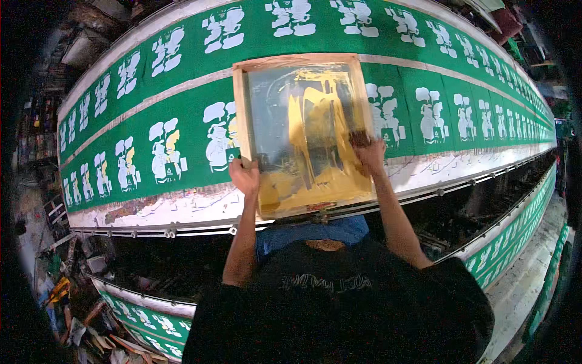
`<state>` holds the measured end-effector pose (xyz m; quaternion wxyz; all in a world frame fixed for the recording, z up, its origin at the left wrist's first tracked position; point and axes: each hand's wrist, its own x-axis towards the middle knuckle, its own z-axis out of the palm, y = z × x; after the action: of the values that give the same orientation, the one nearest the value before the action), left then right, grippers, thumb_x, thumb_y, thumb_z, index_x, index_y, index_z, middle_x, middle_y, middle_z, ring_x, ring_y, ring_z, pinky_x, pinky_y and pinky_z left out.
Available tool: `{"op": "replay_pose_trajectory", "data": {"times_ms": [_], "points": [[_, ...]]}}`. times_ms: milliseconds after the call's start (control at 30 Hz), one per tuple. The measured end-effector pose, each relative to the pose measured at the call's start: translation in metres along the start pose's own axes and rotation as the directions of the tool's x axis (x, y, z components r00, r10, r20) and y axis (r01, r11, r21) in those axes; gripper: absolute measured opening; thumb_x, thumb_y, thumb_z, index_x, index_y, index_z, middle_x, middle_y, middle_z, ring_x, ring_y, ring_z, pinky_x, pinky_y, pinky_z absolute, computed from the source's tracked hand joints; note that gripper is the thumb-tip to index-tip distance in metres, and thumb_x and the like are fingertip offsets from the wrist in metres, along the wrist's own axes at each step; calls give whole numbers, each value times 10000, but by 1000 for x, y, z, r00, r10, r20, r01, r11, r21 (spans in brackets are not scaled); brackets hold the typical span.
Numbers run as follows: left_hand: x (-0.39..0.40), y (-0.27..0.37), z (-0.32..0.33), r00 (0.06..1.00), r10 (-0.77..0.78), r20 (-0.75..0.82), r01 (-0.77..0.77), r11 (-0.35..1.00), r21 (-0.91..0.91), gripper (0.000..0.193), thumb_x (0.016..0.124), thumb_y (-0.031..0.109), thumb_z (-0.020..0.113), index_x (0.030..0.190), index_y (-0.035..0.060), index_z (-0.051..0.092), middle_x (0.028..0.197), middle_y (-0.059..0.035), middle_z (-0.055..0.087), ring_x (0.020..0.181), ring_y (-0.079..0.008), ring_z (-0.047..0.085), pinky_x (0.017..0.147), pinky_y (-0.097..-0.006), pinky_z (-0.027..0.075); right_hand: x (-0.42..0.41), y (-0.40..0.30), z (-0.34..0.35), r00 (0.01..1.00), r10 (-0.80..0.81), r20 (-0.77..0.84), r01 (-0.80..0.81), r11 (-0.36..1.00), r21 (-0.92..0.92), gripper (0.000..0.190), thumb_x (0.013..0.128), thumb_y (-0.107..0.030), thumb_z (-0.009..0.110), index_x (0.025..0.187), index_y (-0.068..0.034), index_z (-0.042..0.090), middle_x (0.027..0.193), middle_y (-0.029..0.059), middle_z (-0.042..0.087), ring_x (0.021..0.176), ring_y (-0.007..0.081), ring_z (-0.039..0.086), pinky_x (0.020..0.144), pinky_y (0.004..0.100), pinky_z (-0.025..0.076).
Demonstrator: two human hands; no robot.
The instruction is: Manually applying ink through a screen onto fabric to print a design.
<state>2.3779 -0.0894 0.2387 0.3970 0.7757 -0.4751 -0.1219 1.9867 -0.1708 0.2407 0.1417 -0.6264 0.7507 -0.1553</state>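
Note:
A wooden-framed printing screen (298, 60) lies over the near row of green fabric panels, its mesh streaked with yellow ink (318, 98). Yellow also pools along the screen's front end. My left hand (244, 176) grips the frame's left side near the front corner. At the right side, my right hand (370, 157) is closed around a dark brown block (358, 138), whose exact kind is hard to make out. White printed figures (167, 150) left of the screen carry yellow patches; the printed figures (432, 113) on its right show white without yellow.
The long printing table (213, 207) curves across the view, with a metal rail (200, 232) and small rings along its front edge. Farther back runs another row of green panels (254, 27). Behind me stands a second table (473, 245) of printed green fabric. Clutter (95, 336) fills the lower left.

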Motion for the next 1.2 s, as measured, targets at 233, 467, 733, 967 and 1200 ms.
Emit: {"op": "replay_pose_trajectory", "data": {"times_ms": [233,467,733,967,1200], "points": [[-36,47,80,987,-60,-148,64,998,27,341,765,259,799,773,18,558,773,-159,569,751,-384,554,675,-492,445,46,96,-50,852,311,422,-483,779,401,289,656,-182,802,866,1,728,776,91,717,654,156,643,610,363,525],[-120,234,247,988,-123,-91,114,988,-100,334,699,205,794,790,44,516,762,-175,510,782,-425,513,726,-526,425,164,303,-238,909,230,349,-393,753,527,145,833,-88,672,940,11,668,753,94,663,566,188,643,472,331,526],[-118,250,240,995,-15,-99,1,990,-145,306,703,133,767,808,50,492,786,-167,508,805,-408,510,728,-521,391,149,327,-203,843,202,498,-535,394,747,226,864,-127,626,1042,9,652,966,86,681,734,173,645,657,300,522],[-117,154,185,996,45,-74,-41,997,62,309,718,154,764,819,37,497,826,-172,512,864,-411,499,777,-539,394,59,240,-135,912,309,269,-405,780,477,145,826,-85,751,847,55,718,718,72,678,598,150,592,514,336,435],[-108,177,183,1000,-21,22,21,1000,7,326,741,171,774,801,34,484,787,-173,505,809,-415,500,748,-532,393,43,256,-143,923,227,312,-376,710,596,147,747,-92,768,846,-5,703,711,50,674,583,150,600,545,331,476]]}}
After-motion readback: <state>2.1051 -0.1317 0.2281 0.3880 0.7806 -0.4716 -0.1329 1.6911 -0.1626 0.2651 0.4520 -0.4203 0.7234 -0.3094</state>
